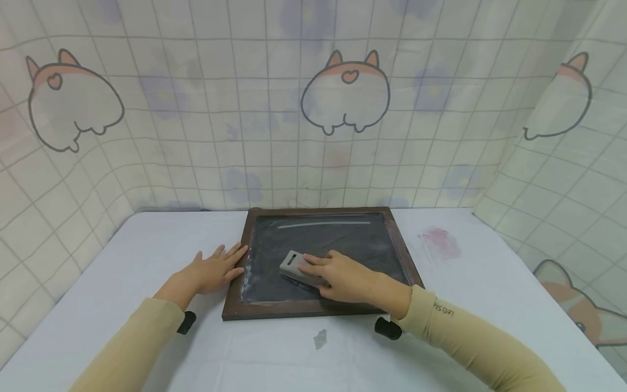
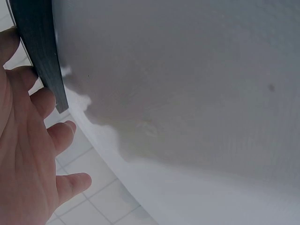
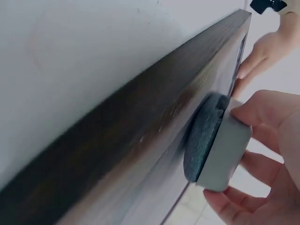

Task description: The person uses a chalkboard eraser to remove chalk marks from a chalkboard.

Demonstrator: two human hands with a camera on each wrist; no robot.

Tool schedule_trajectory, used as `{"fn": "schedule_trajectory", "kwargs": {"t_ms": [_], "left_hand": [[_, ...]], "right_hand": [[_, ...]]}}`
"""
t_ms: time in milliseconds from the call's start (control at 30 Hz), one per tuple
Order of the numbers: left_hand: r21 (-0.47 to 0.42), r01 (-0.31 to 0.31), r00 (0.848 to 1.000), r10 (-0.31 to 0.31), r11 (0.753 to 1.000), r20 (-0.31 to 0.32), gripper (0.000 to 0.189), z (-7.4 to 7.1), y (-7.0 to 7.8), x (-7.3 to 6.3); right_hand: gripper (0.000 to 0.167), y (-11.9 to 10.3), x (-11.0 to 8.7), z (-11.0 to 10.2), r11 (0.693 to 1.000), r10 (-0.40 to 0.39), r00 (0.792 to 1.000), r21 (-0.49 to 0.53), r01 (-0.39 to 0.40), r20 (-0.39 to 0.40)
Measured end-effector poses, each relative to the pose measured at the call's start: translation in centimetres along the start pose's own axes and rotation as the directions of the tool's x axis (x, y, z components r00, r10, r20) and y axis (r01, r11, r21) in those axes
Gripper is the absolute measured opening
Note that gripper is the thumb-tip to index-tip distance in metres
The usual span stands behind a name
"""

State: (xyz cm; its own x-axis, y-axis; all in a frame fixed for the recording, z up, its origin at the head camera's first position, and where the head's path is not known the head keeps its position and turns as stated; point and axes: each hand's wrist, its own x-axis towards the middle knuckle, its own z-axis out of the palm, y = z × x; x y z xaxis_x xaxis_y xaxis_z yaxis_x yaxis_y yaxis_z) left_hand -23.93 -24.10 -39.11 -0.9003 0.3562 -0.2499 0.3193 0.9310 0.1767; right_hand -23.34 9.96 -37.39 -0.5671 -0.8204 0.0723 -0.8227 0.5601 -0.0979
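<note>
A chalkboard [image 1: 343, 250] in a dark brown wooden frame [image 1: 313, 310] lies on the white table. My right hand [image 1: 350, 277] grips a grey eraser [image 1: 299, 267] over the board's lower middle. In the right wrist view, thumb and fingers pinch the eraser [image 3: 227, 150] by its sides, its dark felt pad [image 3: 204, 136] facing the board. My left hand [image 1: 213, 269] rests with spread, straight fingers on the frame's left edge. The left wrist view shows that hand [image 2: 28, 136] at the frame's side [image 2: 42, 47]. A white chalk line [image 1: 323, 224] runs along the board's top.
White cloth [image 1: 274, 354] covers the table, with a pink stain [image 1: 441, 242] to the right and a grey patch [image 1: 320, 338] in front of the board. Behind stands a gridded curtain [image 1: 235, 109] printed with cartoon animals. White smears [image 1: 249, 272] mark the board's left side.
</note>
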Motion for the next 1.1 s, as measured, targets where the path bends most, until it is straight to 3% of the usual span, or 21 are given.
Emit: {"fn": "schedule_trajectory", "kwargs": {"t_ms": [167, 400, 533, 667, 767, 1100], "left_hand": [[-0.005, 0.002, 1.0, -0.002, 1.0, 0.006, 0.067, 0.1, 0.0, 0.0], [-0.005, 0.003, 1.0, -0.003, 1.0, -0.007, 0.066, 0.2, 0.0, -0.1], [0.004, 0.001, 1.0, -0.001, 1.0, -0.014, 0.066, 0.3, 0.0, -0.1], [0.005, 0.002, 1.0, -0.002, 1.0, -0.015, 0.065, 0.2, 0.0, 0.0], [0.009, 0.004, 1.0, -0.003, 1.0, -0.014, 0.065, 0.2, 0.1, 0.0], [0.013, 0.009, 1.0, -0.009, 1.0, -0.009, 0.066, 0.2, 0.0, 0.0]], "right_hand": [[0.058, 1.1, 0.1, -0.1, 0.999, 0.027, 1.0, 0.027, -0.026, -0.005], [0.056, 6.5, -0.7, -0.4, 0.984, 0.175, 0.982, -0.027, -0.177, -0.07], [0.054, 9.6, -1.7, -0.6, 0.946, 0.304, 0.944, -0.074, -0.315, -0.129], [0.055, 11.5, -2.5, -1.1, 0.866, 0.48, 0.867, -0.084, -0.493, -0.135], [0.056, 12.4, -2.9, -1.4, 0.821, 0.556, 0.823, -0.073, -0.566, -0.12], [0.054, 12.8, -1.7, -1.7, 0.815, 0.575, 0.815, -0.043, -0.578, -0.072]]}}
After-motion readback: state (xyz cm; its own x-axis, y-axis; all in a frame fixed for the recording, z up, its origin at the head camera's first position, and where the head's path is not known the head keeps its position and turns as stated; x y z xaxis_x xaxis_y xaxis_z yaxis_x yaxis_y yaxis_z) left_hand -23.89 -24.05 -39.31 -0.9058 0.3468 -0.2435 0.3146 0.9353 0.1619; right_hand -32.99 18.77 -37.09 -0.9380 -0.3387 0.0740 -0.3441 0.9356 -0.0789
